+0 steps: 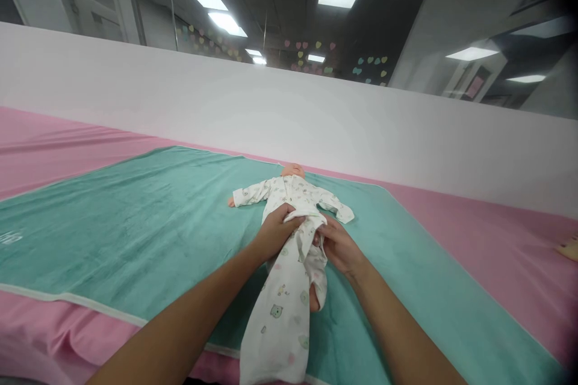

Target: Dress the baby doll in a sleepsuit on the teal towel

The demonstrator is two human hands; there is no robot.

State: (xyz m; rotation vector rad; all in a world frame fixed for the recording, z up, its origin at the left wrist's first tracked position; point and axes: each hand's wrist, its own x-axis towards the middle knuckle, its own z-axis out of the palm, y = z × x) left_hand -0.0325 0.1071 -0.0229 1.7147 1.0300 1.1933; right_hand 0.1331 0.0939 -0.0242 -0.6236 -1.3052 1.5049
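Observation:
A baby doll [294, 170] lies on its back on a teal blanket [135, 228], its head away from me. It wears a white top [295, 191] with small prints, arms spread out. White printed baby pants [282, 319] are at its lower body; one leg stretches long toward me, while the other is bunched, with a bit of the doll's leg [315, 299] showing. My left hand [276, 231] pinches the cloth at the waist with thumb and fingers. At the waist's right side, my right hand [341, 245] is closed on the same pants, its fingertips partly hidden by fabric.
Pink sheeting [487, 234] lies under and around the blanket. A low white wall [289, 114] runs behind the doll, with glass above it bearing heart stickers and reflecting ceiling lights. At the right edge, part of a person's bare foot [569, 249] shows.

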